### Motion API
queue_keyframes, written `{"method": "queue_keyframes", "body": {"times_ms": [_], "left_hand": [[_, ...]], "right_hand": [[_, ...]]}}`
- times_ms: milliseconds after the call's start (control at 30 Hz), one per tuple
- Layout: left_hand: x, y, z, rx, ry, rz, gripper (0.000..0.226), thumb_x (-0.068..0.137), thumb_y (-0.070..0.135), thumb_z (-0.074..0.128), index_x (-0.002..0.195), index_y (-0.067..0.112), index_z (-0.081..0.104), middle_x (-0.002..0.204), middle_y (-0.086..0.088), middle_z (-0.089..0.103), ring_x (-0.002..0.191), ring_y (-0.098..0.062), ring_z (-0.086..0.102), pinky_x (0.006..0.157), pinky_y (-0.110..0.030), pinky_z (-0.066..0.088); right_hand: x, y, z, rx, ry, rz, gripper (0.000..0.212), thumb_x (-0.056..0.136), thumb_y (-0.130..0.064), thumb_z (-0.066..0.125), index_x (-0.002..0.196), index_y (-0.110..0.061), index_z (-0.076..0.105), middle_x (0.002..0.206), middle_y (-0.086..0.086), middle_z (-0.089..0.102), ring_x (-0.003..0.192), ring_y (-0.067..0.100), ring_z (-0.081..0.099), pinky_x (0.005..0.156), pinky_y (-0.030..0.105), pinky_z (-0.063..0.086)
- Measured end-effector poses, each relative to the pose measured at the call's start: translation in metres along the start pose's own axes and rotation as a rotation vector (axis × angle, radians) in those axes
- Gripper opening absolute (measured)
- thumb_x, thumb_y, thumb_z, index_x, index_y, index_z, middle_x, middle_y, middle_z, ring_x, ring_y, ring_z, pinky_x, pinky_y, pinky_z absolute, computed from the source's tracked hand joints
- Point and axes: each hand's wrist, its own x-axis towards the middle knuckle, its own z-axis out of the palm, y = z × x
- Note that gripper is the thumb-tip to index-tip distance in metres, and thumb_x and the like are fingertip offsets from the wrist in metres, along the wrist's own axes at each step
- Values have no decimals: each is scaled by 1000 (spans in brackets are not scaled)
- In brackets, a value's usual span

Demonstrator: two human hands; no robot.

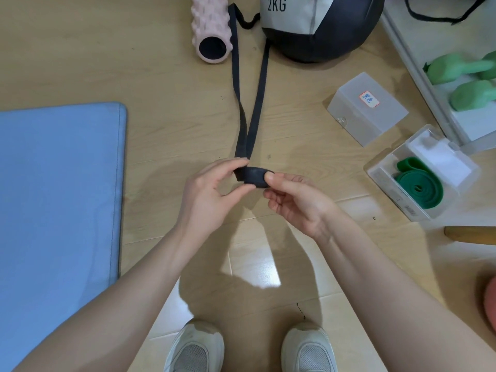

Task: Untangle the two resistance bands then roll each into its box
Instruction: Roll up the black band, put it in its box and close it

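Both hands are on the black band (251, 103) here: left hand (212, 196) pinches the rolled-up end, right hand (294, 200) grips the little coil with thumb on top. The rest trails away across the floor (166, 76) toward the medicine ball (322, 28). Green band (418, 183) sits coiled in its open box (422, 170); the closed box (367, 108) is just beyond it.

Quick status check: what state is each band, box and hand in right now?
Black rubber resistance band: near end partly rolled, the rest trailing across the floor.
Green rolled resistance band: coiled inside its box.
Clear open plastic box: lid up.
Frosted labelled plastic box: closed.
Left hand: pinching the roll.
Right hand: pinching the roll.
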Motion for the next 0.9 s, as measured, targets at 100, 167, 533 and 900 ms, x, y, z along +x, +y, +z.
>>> {"method": "queue_keyframes", "body": {"times_ms": [100, 167, 533, 900], "left_hand": [[2, -2, -6, 28, -49, 19, 39, 72, 16, 76, 110, 18, 67, 107, 15, 61, 102, 13, 51, 90, 0, 32], [4, -2, -6, -7, -90, 4, 41, 73, 16, 76, 110, 25, 64, 106, 21, 60, 99, 17, 51, 89, 0, 33], [-7, 4, 9, -268, 85, -228, 41, 74, 7, 75, 89, 43, 62, 81, 26, 68, 82, 0, 64, 79, -15, 48], [-13, -6, -8, -401, 199, -481, 23, 80, 11, 70, 81, 33, 66, 74, 15, 69, 70, 3, 63, 71, -14, 51]], "right_hand": [[-3, -1, -4, -23, -42, -15, 19, 67, -22, 64, 82, -11, 63, 60, -8, 59, 54, 3, 48, 56, 15, 34], [-3, -1, -3, -25, -57, -15, 22, 65, -25, 64, 83, -12, 62, 61, -9, 61, 53, 2, 48, 54, 14, 33], [1, -12, 8, -203, 18, -88, 7, 75, -23, 67, 78, -16, 67, 61, -7, 61, 59, 6, 48, 64, 20, 32], [13, 6, 43, -517, 89, -49, 36, 90, -43, 53, 102, -13, 68, 91, 0, 71, 81, 9, 57, 85, 26, 39]]}}
